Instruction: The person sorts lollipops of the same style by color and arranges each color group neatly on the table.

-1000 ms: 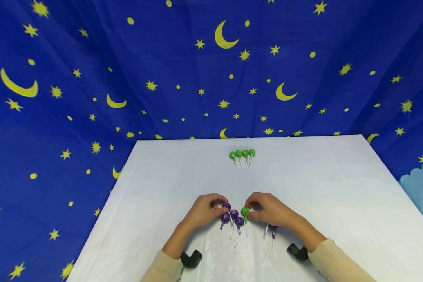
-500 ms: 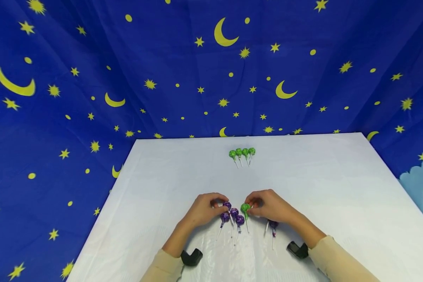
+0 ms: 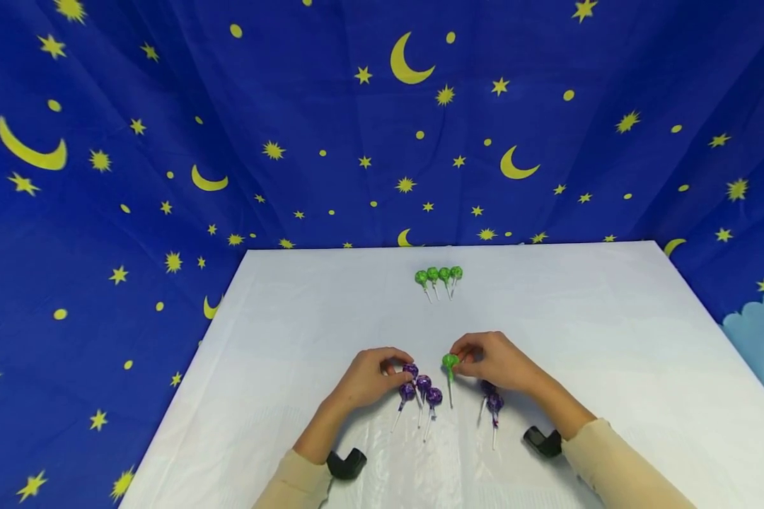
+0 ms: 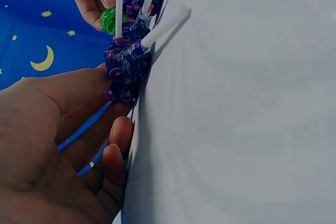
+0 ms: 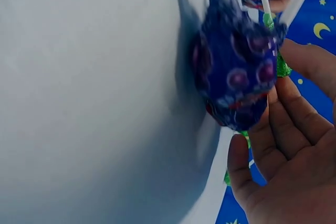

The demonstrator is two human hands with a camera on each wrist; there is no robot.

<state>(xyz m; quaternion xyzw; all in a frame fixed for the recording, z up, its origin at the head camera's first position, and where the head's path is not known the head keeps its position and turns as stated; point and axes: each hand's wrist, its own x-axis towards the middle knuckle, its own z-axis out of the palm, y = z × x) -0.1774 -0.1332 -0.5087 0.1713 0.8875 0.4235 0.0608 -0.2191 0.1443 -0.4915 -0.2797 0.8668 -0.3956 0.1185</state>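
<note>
My left hand (image 3: pixel 372 380) holds a purple-wrapped lollipop (image 3: pixel 410 369) between thumb and fingertips, at the top of a small cluster. Several purple lollipops (image 3: pixel 434 397) lie there, sticks toward me. In my right hand (image 3: pixel 499 362) a green lollipop (image 3: pixel 450 362) is pinched by its head, its stick pointing toward me. It stands to the right of the cluster. Two more purple lollipops (image 3: pixel 495 403) lie under and beside my right wrist; one of them looms large in the right wrist view (image 5: pixel 236 72). The left wrist view shows the green head (image 4: pixel 108 20) behind the purple ones.
Several green lollipops (image 3: pixel 445 274) lie in a row near the far edge of the white-covered table (image 3: pixel 318 304). A blue cloth (image 3: pixel 331 106) with moons and stars hangs behind and at the sides. Black wrist-worn devices (image 3: pixel 346 464) sit at both wrists.
My right hand has shifted the green lollipop away from me and slightly right, away from the purple cluster. More of the two right-hand purple lollipops now shows. My left hand has stayed put.
</note>
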